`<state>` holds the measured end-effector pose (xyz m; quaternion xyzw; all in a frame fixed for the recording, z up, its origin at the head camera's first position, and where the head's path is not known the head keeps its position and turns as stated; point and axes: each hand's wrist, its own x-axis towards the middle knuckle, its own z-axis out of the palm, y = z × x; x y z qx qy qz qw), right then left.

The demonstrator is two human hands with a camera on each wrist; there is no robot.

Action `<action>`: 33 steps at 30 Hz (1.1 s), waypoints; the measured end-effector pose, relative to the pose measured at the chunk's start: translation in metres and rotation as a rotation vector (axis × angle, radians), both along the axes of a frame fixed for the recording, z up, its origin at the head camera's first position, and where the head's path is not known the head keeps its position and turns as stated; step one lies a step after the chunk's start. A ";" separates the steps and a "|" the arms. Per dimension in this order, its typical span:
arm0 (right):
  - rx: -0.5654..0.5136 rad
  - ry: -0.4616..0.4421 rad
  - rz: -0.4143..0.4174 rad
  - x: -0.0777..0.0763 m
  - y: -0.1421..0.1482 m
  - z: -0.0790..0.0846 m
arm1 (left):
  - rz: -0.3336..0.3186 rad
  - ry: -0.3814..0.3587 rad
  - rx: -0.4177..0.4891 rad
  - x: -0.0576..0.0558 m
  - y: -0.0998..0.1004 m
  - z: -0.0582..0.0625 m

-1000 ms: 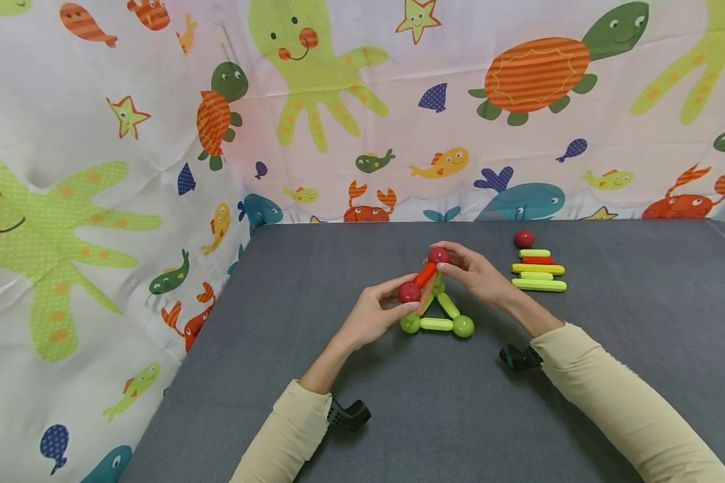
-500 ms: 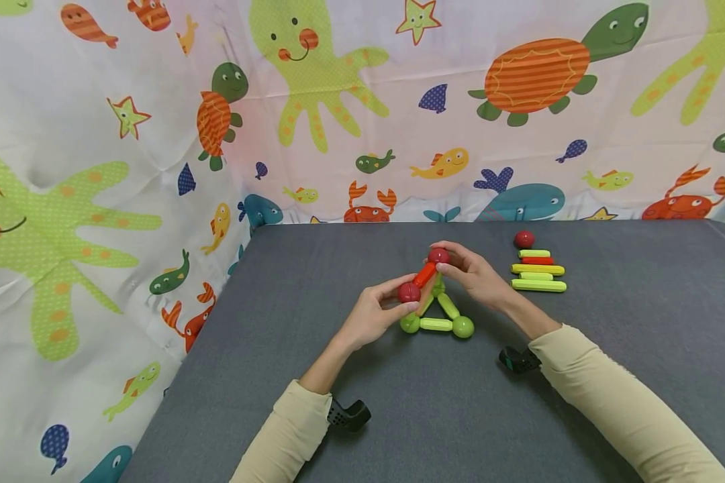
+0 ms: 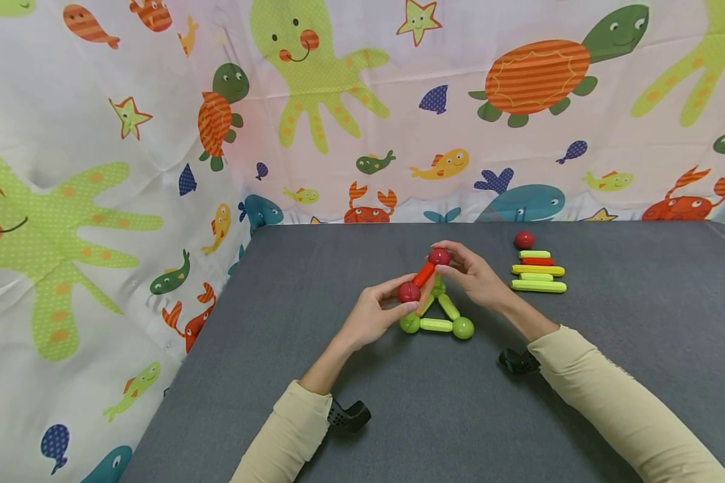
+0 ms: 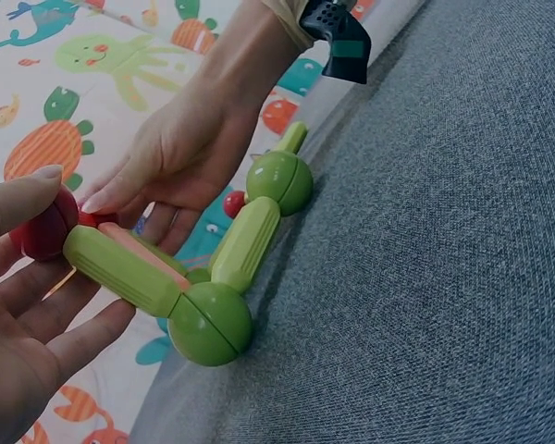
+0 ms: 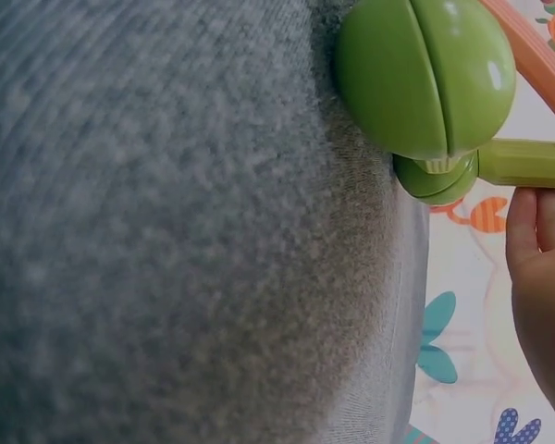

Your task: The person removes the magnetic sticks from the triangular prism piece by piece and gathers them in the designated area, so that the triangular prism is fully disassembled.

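My left hand (image 3: 368, 315) pinches a red ball (image 3: 409, 292) between thumb and fingers. A second red ball (image 3: 439, 257), a little farther back, is held by my right hand (image 3: 483, 278). A short red rod (image 3: 423, 276) joins the two. Beneath them, a triangle of green balls (image 3: 462, 327) and green rods (image 3: 436, 325) lies on the grey table. In the left wrist view, a ribbed green rod (image 4: 125, 270) slants up from one green ball (image 4: 210, 324) to the left hand's red ball. A salmon-coloured rod (image 4: 143, 252) runs beside it, its upper end partly hidden by the hands.
At the back right, several green, yellow and red rods (image 3: 538, 286) lie in a row, with a loose red ball (image 3: 524, 239) behind them. A cloth printed with sea animals (image 3: 338, 80) hangs along the table's back and left. Each forearm carries a black wrist camera (image 3: 349, 415).
Both hands keep their hold on the red balls, and the ball-and-rod frame looks the same. The right forearm has shifted very slightly left.
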<state>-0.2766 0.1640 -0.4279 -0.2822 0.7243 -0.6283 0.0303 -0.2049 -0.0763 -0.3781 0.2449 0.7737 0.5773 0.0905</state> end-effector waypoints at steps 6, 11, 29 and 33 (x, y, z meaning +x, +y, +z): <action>0.020 0.009 -0.016 0.000 0.000 -0.002 | 0.004 0.015 0.008 0.001 0.000 0.000; 0.005 0.025 -0.010 0.000 -0.001 -0.003 | 0.001 0.015 0.004 0.000 -0.001 -0.001; -0.102 -0.063 -0.052 0.002 -0.008 -0.003 | -0.006 0.029 0.011 0.000 -0.001 0.000; -0.184 -0.178 -0.020 0.003 -0.007 -0.002 | -0.019 0.025 0.017 0.000 0.000 -0.001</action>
